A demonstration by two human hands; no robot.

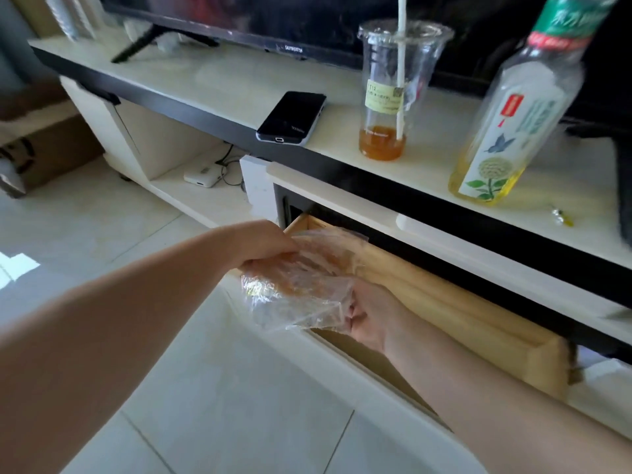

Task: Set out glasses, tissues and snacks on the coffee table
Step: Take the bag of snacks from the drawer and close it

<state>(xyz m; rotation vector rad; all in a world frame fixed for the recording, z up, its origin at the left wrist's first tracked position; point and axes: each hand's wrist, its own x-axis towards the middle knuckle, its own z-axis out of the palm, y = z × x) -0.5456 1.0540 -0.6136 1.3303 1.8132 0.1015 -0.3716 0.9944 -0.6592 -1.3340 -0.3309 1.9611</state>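
A clear plastic bag (301,289) with something orange-brown inside hangs over the left end of an open wooden drawer (444,302) under the TV stand. My left hand (266,256) grips the bag's top from above, fingers curled into the plastic. From below right, my right hand (366,313) holds the bag's lower edge; the plastic partly hides its fingers. The drawer's inside is mostly out of sight.
On the TV stand top (222,80) lie a black phone (292,118), a plastic cup (393,94) with a straw and some orange liquid, and a tea bottle (513,107). A TV (273,18) stands behind. A white box (203,175) sits on the lower shelf. Cardboard box (37,148) at left.
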